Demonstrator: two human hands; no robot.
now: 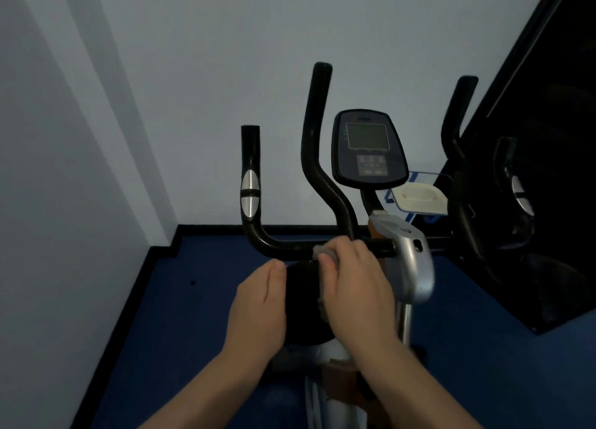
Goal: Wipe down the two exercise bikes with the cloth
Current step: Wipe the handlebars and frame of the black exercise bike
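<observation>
Two hands: on bike [403, 261]
Right hand [354, 286]: grasping cloth [324, 251] against handlebar [283, 246]
Left hand [258, 309]: fingers released, beside bar

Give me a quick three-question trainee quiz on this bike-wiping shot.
1. True or false: the right hand presses the cloth on the handlebar.
2. Which hand holds nothing? A) left hand B) right hand
3. Fill in: the console screen is ___ (lit or dark).

Key: 1 true; 2 A; 3 dark.
</observation>
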